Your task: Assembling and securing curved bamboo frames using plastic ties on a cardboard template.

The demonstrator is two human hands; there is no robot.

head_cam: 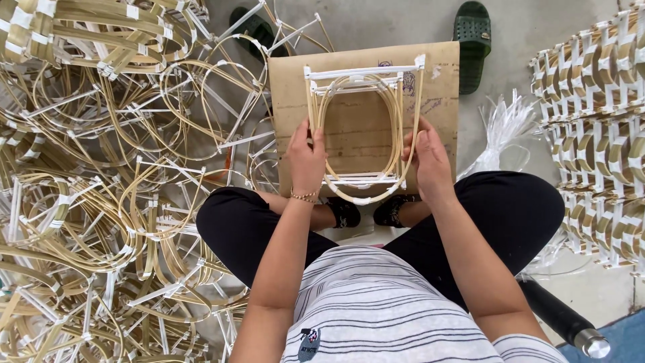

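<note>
At frame centre, the left hand (306,158) and right hand (430,161) each close their grip on a side of the bamboo-strip frame (363,128) lying on a tan cardboard sheet (440,81) bearing a small purple stamp.

A craft workshop floor: heaps of bamboo-strip frames (101,202) and stacked finished frames (598,134).

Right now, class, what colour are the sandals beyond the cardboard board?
Dark green sandals, clearest in the head view, on the grey floor.
</note>
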